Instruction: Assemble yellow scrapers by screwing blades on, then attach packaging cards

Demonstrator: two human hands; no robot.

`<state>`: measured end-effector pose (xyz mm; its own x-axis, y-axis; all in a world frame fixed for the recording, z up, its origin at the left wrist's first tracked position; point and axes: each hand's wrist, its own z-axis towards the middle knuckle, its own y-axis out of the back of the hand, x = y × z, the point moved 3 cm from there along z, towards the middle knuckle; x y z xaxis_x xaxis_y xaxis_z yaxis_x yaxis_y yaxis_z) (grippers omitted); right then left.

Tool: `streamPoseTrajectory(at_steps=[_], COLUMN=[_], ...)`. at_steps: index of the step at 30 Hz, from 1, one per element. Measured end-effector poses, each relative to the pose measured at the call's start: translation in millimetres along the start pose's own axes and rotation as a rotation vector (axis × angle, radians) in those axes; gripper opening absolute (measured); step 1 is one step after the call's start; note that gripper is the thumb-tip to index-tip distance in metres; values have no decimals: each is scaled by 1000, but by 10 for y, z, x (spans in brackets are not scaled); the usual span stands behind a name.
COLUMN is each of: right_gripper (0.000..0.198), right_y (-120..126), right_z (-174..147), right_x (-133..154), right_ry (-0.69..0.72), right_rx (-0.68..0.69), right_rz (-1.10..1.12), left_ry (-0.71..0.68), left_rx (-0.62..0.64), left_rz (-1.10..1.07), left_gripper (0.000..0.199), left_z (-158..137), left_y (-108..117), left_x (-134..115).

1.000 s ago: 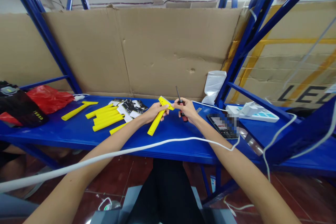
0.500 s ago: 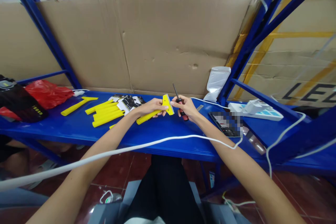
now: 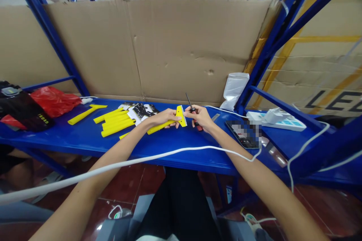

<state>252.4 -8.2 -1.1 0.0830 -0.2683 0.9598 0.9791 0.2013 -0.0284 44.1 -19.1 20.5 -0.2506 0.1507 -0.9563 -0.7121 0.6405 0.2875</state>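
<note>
A yellow scraper [image 3: 160, 127] with a metal blade along its head is gripped by my left hand [image 3: 168, 116], just behind the head. My right hand [image 3: 202, 116] is closed around a screwdriver [image 3: 199, 125] with a red and black handle, its dark shaft pointing up and away. The right fingertips are close to the scraper's blade edge; whether they touch it I cannot tell. To the left lie several yellow handles [image 3: 117, 126] beside black-and-white printed cards [image 3: 138, 111]. One more yellow scraper body [image 3: 85, 114] lies farther left.
On the right are a phone [image 3: 241, 133], a small metal strip [image 3: 216, 116], a white power strip [image 3: 283, 121] and a white packet [image 3: 234, 90]. A white cable [image 3: 169, 153] crosses in front of my forearms. A red plastic bag [image 3: 55, 99] and black bag [image 3: 31, 115] sit left.
The scraper's head has turned slightly in my left hand, and my right fingertips are now nearer its blade edge. The screwdriver stays in my right hand. The view has shifted a little.
</note>
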Motion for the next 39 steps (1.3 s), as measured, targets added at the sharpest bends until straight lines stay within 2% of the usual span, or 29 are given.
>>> streamPoseTrajectory(at_steps=[14, 17, 22, 27, 30, 34, 37, 39], right_gripper=[55, 59, 66, 64, 52, 34, 52, 55], right_y=[-39, -34, 24, 197, 312, 351, 314, 288], right_z=[-15, -4, 56, 153, 174, 155, 157, 173], right_x=[23, 16, -17, -89, -165, -265, -310, -336], right_ry=[29, 41, 71, 63, 54, 73, 138, 185], right_rx=[-47, -73, -121, -117, -107, -63, -12, 29], right_rz=[-32, -34, -70, -175, -322, -552, -699, -787], left_ry=[-76, -89, -141, -384, -483, -504, -452, -400], left_rx=[31, -44, -200, -478, -593, -617, -588, -565], left_rz=[47, 89, 160, -75, -243, -388, -462, -509], left_gripper=[35, 31, 38, 43, 44, 41, 42, 44], left_z=[27, 46, 62, 51, 47, 52, 76, 109], left_y=[-16, 6, 118, 301, 371, 381, 335, 284], left_x=[-15, 0, 35, -32, -72, -87, -49, 5])
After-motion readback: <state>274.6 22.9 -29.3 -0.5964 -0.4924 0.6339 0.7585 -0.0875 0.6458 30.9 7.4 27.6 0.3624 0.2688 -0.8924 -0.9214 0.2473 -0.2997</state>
